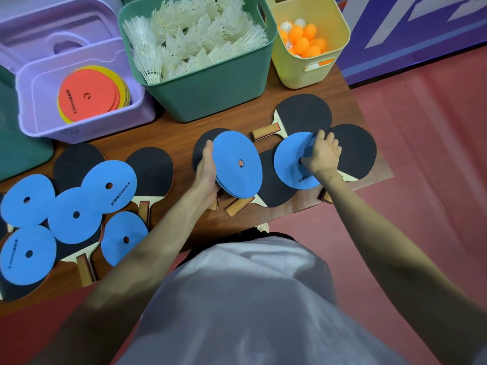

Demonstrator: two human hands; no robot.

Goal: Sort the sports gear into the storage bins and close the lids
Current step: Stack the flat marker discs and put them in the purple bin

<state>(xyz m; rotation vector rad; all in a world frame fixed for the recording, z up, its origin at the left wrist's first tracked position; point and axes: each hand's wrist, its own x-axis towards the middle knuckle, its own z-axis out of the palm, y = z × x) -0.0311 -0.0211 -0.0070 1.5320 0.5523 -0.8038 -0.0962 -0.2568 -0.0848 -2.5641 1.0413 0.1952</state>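
While under right hand (322,154), blue disc (292,160).

Blue discs (76,214), black paddles (303,114), green bin (210,101)

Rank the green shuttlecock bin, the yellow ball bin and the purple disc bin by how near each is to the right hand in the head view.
From the right hand:
1. Yellow ball bin, just behind it.
2. Green shuttlecock bin, behind, leftward.
3. Purple disc bin, far left.

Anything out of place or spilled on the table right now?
Nothing spilled or damaged. Loose blue discs still lie over paddles at the table's left; shuttlecocks and balls sit in their bins.
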